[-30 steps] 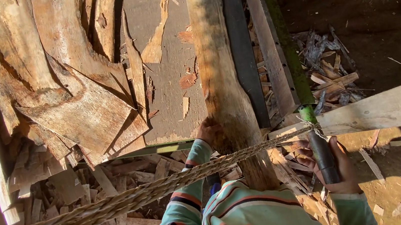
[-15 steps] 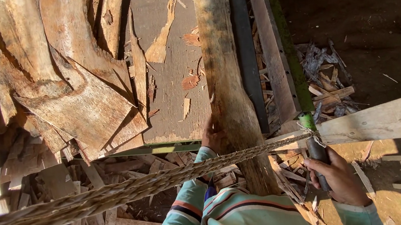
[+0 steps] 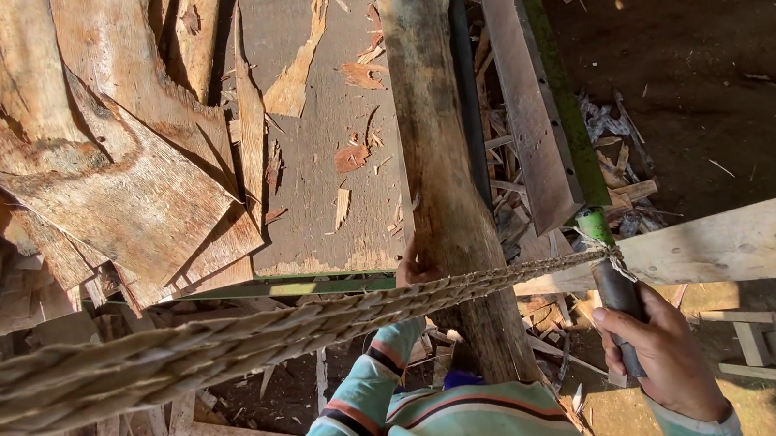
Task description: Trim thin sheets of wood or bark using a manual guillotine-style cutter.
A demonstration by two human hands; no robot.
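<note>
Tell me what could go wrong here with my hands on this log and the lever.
Your left hand rests on the side of the log, partly hidden behind the taut rope; if the log shifts, fingers could get pinched against the table. Your right hand grips the dark lever handle where the rope is tied, so a slipping rope might jerk it. Loose wood scraps around could catch the log.

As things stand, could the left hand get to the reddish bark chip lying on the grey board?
Probably yes. The left hand rests against the log at the near edge of the grey board, and the bark chip lies further up with bare board between. Only the rope crosses over the forearm.
</note>
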